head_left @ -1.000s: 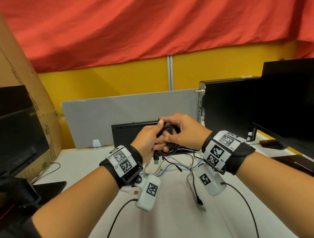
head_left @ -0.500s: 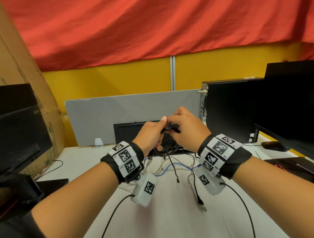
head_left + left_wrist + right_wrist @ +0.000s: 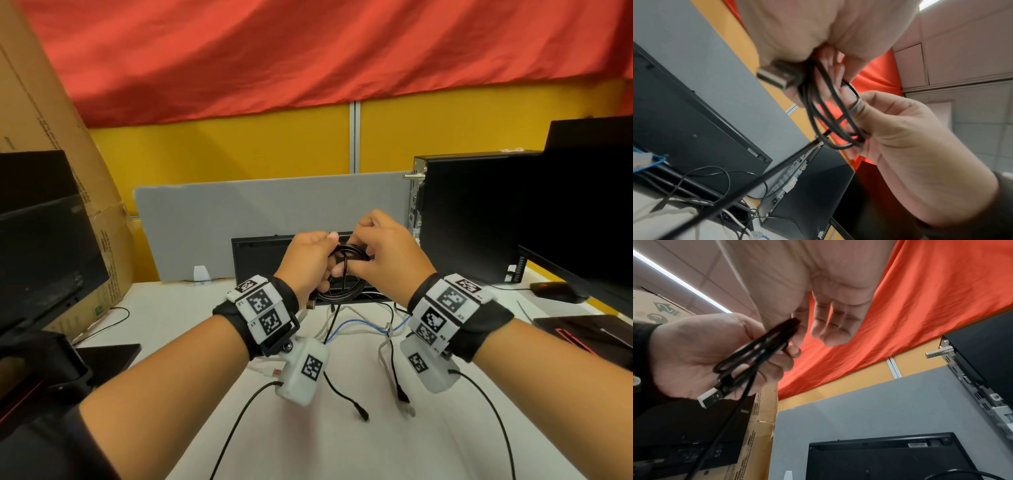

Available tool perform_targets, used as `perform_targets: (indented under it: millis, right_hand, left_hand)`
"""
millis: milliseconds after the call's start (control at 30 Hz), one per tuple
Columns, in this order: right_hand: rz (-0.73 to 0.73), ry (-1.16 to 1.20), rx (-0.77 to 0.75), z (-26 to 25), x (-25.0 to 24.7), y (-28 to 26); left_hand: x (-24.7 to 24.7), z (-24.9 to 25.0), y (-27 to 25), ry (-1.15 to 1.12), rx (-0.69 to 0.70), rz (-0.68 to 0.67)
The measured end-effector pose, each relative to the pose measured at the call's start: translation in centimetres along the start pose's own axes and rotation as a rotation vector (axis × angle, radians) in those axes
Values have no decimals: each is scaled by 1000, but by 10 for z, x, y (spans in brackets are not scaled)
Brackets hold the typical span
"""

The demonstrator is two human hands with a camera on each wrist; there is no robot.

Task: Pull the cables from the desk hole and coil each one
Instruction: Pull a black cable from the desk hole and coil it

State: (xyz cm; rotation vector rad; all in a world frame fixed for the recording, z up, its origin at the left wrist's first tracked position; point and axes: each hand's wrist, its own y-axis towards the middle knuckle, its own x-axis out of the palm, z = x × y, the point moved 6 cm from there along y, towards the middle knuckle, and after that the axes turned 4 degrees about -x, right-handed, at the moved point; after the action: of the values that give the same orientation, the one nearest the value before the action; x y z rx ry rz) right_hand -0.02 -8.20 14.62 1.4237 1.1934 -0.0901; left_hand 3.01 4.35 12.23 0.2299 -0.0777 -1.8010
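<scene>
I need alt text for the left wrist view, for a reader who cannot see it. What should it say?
Seen from below, the left hand grips a black cable coil with its USB plug sticking out, while the right hand pinches the coil's far side. One strand runs down toward loose cables on the desk, beside a grey divider and a black computer.

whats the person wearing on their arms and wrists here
Both forearms are bare. Each wrist carries a black strap topped with white blocks printed with black square fiducial markers. Under each wrist hangs a white camera housing bearing another marker, with a thin black wire trailing from it. A dark sleeve edge shows at the left upper arm.
</scene>
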Motion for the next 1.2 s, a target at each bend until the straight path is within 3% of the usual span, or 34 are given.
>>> perform_targets:
  millis: [133,233,333,467,733,800,900,1033,1200]
  right_hand:
    - [48,249,61,4,1,-4]
    - [-12,506,193,8,10,-7]
    - [-51,675,416,13,17,-9]
    - [71,706,722,27,7,-12]
    - [-47,1054,750,18,5,-10]
    - [-106,887,642,17,3,-5]
    - [-154,423,386,16,1,3]
    - [-25,280,413,43,-7,7]
    - [-214,-116,261,56,0,12]
  left_hand:
    - [-1,1,0,91,76,30]
    - [0,5,-1,121,132,2]
    - [2,8,-1,216,186,-22]
    - [-7,3,4,354,215,61]
    - [-12,-13,8,505,245,104]
    - [-10,-15,7,499,237,93]
    - [-9,-12,7,465,211,74]
    - [-14,-8,7,484,176,33]
    - [-17,-17,5,406,66,21]
